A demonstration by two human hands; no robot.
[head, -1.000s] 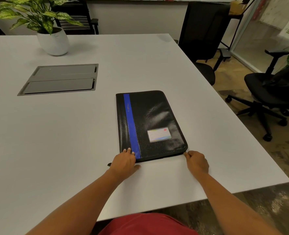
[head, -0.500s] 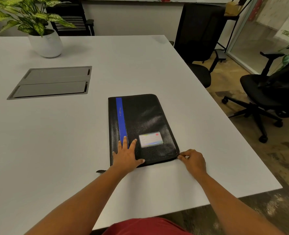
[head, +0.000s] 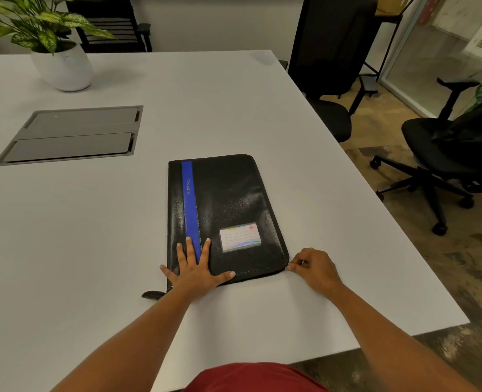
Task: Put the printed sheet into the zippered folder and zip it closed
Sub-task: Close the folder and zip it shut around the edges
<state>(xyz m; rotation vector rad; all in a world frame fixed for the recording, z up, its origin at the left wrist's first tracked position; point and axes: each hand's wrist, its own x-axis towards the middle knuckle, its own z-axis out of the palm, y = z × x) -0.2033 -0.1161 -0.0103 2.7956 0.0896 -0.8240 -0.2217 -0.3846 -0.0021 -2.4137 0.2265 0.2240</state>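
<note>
A black zippered folder (head: 228, 205) with a blue stripe and a small card window lies flat and closed on the white table (head: 64, 250). My left hand (head: 196, 268) presses flat on its near left corner, fingers spread. My right hand (head: 314, 268) sits at the near right corner with fingertips pinched together at the zipper edge; the pull itself is too small to make out. A black zipper tab (head: 152, 294) sticks out past the near left corner. The printed sheet is not visible.
A grey recessed cable hatch (head: 73, 135) sits in the table at the left. A white pot with a leafy plant (head: 61, 66) stands at the far left. Black office chairs (head: 443, 154) stand beyond the table's right edge.
My left hand slid from the folder's near edge onto its cover and now presses flat. My right hand stays at the near right corner. The view has shifted slightly.
</note>
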